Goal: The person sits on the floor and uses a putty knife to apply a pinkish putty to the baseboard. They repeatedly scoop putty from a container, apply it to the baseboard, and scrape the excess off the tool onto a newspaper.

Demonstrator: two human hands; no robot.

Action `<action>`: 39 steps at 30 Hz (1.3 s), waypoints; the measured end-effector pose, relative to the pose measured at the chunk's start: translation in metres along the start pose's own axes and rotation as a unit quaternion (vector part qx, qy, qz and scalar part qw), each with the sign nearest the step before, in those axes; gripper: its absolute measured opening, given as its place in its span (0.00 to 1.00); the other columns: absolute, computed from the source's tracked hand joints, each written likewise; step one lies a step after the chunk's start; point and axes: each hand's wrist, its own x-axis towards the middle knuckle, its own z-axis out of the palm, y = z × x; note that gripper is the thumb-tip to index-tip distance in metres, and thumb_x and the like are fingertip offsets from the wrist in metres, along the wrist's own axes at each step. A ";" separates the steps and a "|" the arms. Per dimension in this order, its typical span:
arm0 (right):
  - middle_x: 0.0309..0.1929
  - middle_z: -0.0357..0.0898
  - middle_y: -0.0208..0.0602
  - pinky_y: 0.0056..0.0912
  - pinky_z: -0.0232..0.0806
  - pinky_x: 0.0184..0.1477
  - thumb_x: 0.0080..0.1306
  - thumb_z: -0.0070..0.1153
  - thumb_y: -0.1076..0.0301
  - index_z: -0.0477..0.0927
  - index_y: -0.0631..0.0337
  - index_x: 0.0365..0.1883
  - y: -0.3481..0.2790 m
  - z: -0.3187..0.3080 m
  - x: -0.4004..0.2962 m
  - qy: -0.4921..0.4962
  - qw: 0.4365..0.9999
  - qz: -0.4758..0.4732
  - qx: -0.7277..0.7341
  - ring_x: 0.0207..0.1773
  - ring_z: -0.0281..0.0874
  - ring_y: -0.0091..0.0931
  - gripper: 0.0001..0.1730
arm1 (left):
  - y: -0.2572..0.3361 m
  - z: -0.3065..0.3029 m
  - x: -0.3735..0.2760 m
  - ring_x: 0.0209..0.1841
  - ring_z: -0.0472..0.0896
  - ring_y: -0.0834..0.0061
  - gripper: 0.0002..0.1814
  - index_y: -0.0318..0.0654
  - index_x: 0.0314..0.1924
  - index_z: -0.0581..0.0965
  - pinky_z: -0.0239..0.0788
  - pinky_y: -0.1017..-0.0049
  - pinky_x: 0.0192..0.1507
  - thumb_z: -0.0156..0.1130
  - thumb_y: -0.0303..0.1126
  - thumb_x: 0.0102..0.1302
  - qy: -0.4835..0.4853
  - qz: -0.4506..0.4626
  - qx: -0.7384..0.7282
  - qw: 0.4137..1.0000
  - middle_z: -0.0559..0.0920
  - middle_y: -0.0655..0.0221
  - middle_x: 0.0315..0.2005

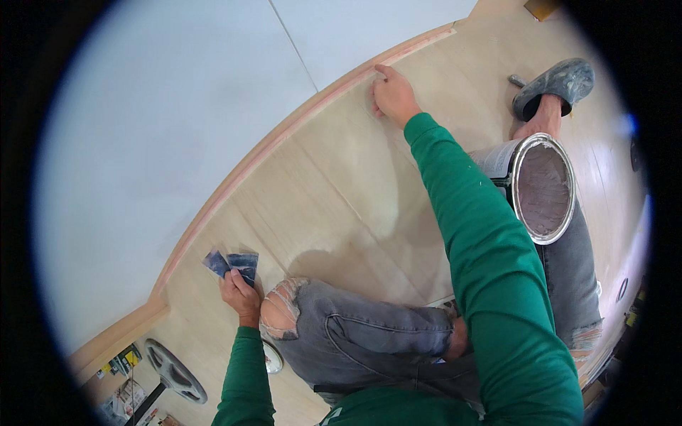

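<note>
My left hand (241, 298), at the lower left, grips two dark putty knives with filler-smeared blades (243, 262). Up and to the right, my right hand (393, 96) has one finger extended onto a wooden trim strip (287, 128) that bears a pink filler line; its other fingers are curled, and I see no tool in it. The strip runs in a bent line between a pale panel (176, 106) and a light plywood surface (330, 175). An open metal can (543, 189) of pinkish filler lies tilted beside my right forearm, over my leg.
My bent knee (279, 311) rests near my left hand. My foot wears a stained grey clog (559, 85) at the upper right. A round lid (273, 358) lies by my left forearm. A grey steering wheel (176, 371) and several small items stand at the lower left.
</note>
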 end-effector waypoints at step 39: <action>0.24 0.81 0.47 0.40 0.78 0.22 0.76 0.39 0.72 0.44 0.56 0.86 -0.049 0.065 -0.054 -0.069 0.972 0.121 0.192 0.20 0.82 0.35 0.41 | 0.006 0.002 0.003 0.30 0.72 0.49 0.21 0.34 0.26 0.72 0.61 0.54 0.34 0.53 0.36 0.79 -0.009 -0.005 -0.019 1.000 0.73 0.53 0.24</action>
